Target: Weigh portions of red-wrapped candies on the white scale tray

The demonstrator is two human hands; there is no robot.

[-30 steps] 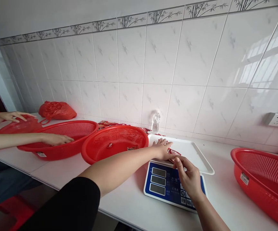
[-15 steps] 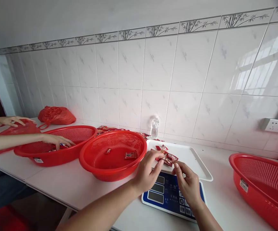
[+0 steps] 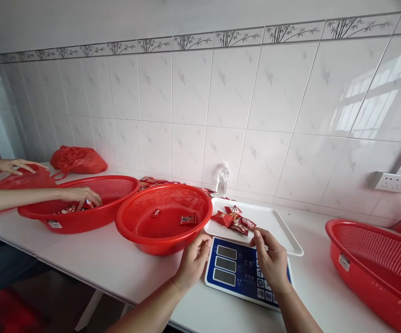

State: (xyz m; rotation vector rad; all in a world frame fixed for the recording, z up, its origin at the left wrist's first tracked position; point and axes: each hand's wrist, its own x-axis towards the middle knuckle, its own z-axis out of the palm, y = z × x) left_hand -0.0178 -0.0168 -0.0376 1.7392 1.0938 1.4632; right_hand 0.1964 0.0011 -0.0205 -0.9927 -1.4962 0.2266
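My left hand [image 3: 194,261], fingers loosely curled with nothing visible in them, hovers between the middle red basket [image 3: 131,236] and the scale [image 3: 235,266]. My right hand [image 3: 270,256] is closed, thumb against fingertips, at the front edge of the white tray [image 3: 273,233]; whatever is between those fingertips is hidden. Several small red candy packets [image 3: 239,226] lie in a loose cluster on the tray, one close to my right fingertips. The tray rests on the blue-and-white scale, whose displays look blank. Two packets lie inside the middle basket, the larger packet [image 3: 187,219] on its right side.
At left, another person's hand [image 3: 86,199] reaches into a second red basket [image 3: 82,226]; the other rests on a red bag. A tied red bag [image 3: 77,159], wall-side packets [image 3: 155,181] and a clear bottle [image 3: 223,180] stand behind. A third basket [image 3: 360,277] stands right.
My left hand has drawn back from the tray toward the near left, leaving a red packet on the tray. My right hand stays almost in place. The other person's hand has shifted slightly in the left basket.
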